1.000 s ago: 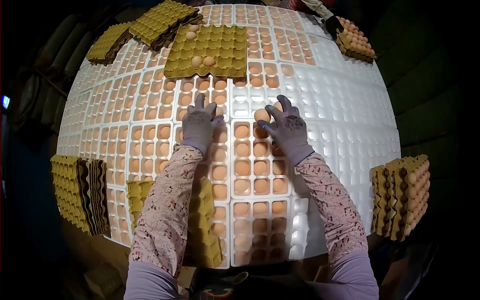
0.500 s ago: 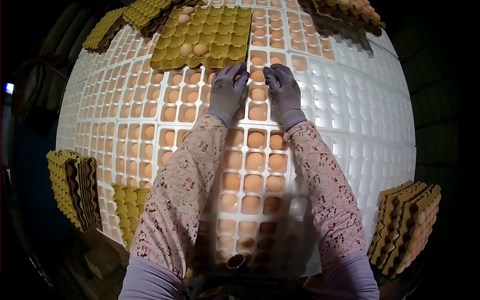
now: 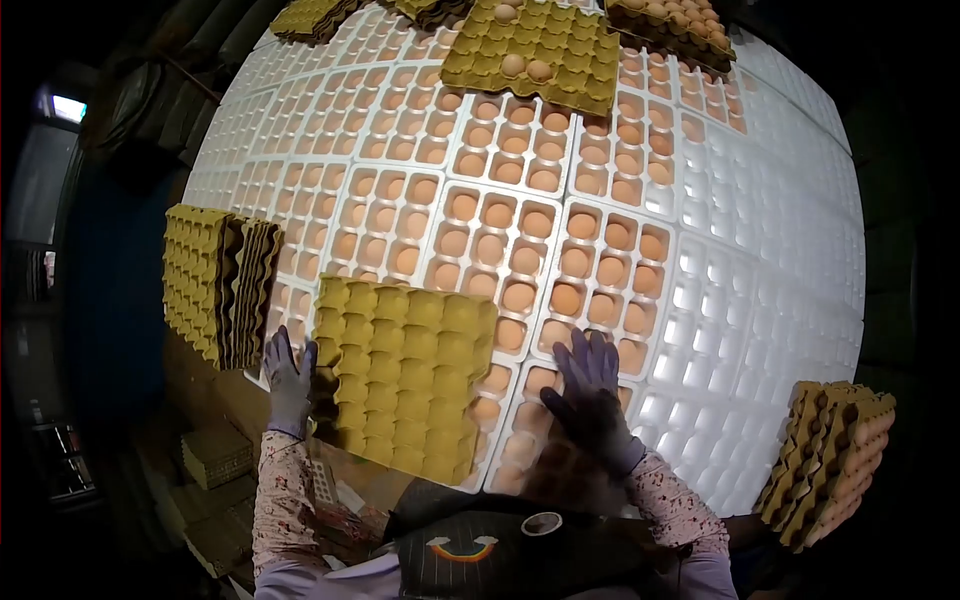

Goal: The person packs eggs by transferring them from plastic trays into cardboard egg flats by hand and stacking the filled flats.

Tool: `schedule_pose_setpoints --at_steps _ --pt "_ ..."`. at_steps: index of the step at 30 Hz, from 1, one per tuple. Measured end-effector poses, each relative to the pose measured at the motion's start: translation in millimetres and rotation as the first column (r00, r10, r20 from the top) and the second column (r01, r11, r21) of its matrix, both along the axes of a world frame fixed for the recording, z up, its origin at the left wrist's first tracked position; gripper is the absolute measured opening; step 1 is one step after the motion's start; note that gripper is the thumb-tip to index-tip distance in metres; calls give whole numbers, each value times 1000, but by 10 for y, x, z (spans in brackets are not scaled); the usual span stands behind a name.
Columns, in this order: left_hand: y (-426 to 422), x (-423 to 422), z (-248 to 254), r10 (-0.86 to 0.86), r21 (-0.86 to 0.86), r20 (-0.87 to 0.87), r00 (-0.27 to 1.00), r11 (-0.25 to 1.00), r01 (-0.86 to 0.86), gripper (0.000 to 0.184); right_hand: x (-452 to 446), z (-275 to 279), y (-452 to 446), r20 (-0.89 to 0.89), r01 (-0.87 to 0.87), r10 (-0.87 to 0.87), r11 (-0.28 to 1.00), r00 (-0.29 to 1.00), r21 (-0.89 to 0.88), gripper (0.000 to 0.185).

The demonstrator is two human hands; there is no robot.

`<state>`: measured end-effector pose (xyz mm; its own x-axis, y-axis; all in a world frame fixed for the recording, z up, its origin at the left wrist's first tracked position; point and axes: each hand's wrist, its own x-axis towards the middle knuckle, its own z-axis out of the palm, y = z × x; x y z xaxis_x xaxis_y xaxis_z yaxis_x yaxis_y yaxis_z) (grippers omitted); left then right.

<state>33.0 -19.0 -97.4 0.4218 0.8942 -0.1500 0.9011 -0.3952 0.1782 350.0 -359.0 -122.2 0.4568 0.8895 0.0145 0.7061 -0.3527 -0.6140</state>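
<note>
My left hand [image 3: 289, 385], in a grey-purple glove, has its fingers apart beside the left edge of an eggless yellow cardboard tray [image 3: 405, 375]. Whether it touches that edge is unclear. To the right of the tray, my right hand [image 3: 592, 400] is spread with nothing in it, over the near eggs of a white foam tray [image 3: 552, 350]. Brown eggs [image 3: 567, 299] sit in the cells of the foam trays around it. Farther back lies another yellow tray [image 3: 530, 45] with a few loose eggs on it.
Stacked cardboard trays [image 3: 218, 285] stand at the left edge. At the right edge is a tilted stack holding eggs [image 3: 830, 465], and another egg-filled stack [image 3: 672, 30] is at the back. White foam trays without eggs [image 3: 765, 290] cover the right side.
Both hands have come back from the far foam trays toward my body and moved apart, the left one to the near yellow tray. The view has shifted left.
</note>
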Motion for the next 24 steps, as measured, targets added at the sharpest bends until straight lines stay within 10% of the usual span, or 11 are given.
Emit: schedule_pose_setpoints --at_steps 3,8,10,12,18,21,24 --pt "-350 -644 -181 -64 -239 -135 989 971 30 69 -1194 -319 6 -2 37 -37 999 999 -32 77" --pt "-441 -590 128 41 -344 346 937 935 86 70 -1913 -255 111 -258 179 -175 984 950 -8 75" --pt "-379 -671 348 397 -696 663 635 641 325 74 -1897 454 345 -531 317 -190 935 826 157 71" --pt "-301 -812 550 358 -581 750 557 759 295 79 -1831 769 449 -417 261 -135 930 899 260 72" --pt "748 -1057 825 98 -69 986 132 975 -212 84 -2123 1344 768 -651 426 -178 871 738 245 64" --pt "1502 -980 481 177 -212 977 -120 880 -425 79 -2301 1102 631 -580 404 -178 869 795 286 61" --pt "1741 -875 281 544 -342 836 71 618 -708 75 -2359 1031 379 -576 440 -250 872 778 216 60"
